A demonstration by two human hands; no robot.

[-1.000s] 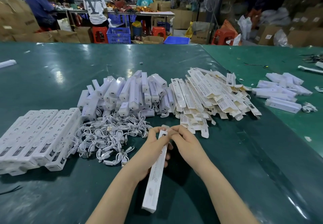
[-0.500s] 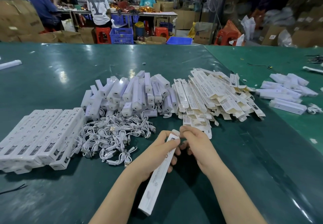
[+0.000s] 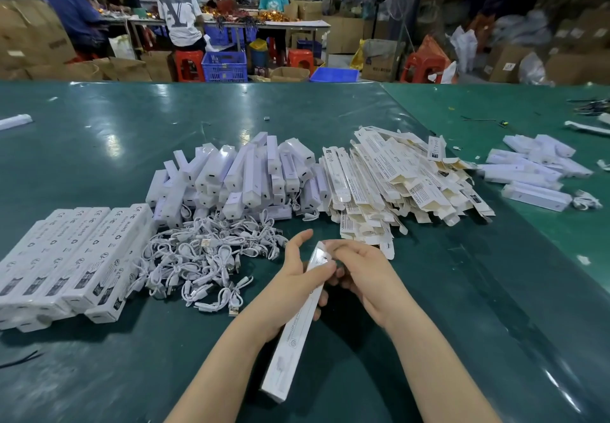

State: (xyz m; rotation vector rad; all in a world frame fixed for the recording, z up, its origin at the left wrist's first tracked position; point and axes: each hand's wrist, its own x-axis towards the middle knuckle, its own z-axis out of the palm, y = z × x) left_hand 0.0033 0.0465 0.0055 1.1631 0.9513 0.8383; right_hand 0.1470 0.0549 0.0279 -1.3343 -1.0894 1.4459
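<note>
Far left, a packed row of long white printed boxes (image 3: 76,257), then a tangle of short white cables (image 3: 204,257). Centre: the left hand (image 3: 297,277) wraps the slim white cardboard box (image 3: 293,333), thumb across it, forefinger lifted free. Its long axis runs from near the body up and away to the right hand (image 3: 366,277), pinching the far end flap, so closing looks like that hand's job. Beyond, flat white carton sleeves (image 3: 396,185) lie on the glossy dark green table cover (image 3: 462,323). Behind is a warehouse with seated workers.
</note>
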